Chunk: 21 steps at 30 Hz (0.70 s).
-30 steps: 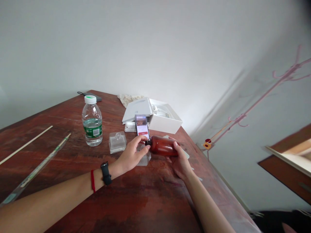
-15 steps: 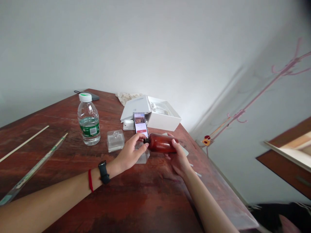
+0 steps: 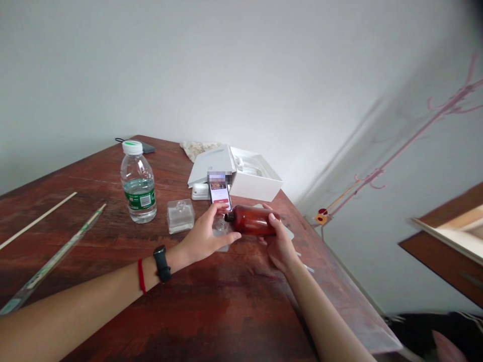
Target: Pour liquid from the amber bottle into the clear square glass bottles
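My right hand (image 3: 279,242) wraps under the body of an amber plastic bottle (image 3: 251,220), which lies on its side above the table. The bottle's dark cap (image 3: 229,217) points left. My left hand (image 3: 207,235) is beside that cap, with fingers spread on either side of it and no clear grip. Under my left hand lies a clear plastic piece (image 3: 222,227), partly hidden. A smartphone (image 3: 219,193) with a lit screen stands just beyond my left fingers. A square glass bottle (image 3: 180,216) sits to the left of my left hand.
A water bottle (image 3: 138,183) stands on the reddish wooden table (image 3: 94,201). Behind the phone are an open white box (image 3: 256,176) and its lid (image 3: 211,166). A thin stick (image 3: 37,221) and a long clear tube (image 3: 53,261) lie at left. The table's edge runs along the right.
My left hand has spread its fingers and shifted slightly around the cap end of the bottle. The amber bottle is still in my right hand, and the view has shifted slightly.
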### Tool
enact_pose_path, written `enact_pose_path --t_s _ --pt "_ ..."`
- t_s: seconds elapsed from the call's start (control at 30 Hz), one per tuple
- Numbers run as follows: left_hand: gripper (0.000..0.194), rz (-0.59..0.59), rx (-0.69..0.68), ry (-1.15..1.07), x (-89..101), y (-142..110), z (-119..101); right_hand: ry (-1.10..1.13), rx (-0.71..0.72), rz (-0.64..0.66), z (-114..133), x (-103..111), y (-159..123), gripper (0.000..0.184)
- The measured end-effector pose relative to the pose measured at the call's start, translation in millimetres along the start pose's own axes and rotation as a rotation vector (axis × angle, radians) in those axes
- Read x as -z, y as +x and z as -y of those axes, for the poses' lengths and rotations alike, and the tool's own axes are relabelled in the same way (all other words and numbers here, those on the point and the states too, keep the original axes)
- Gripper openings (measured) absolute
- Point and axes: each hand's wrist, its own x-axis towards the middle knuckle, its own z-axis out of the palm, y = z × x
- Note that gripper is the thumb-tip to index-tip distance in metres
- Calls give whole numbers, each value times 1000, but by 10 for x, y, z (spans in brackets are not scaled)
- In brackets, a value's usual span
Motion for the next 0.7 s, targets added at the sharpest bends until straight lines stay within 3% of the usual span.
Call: enact_pose_path --t_s 0.7 --pt "56 -4 42 19 -12 1 40 -23 35 -14 21 12 13 56"
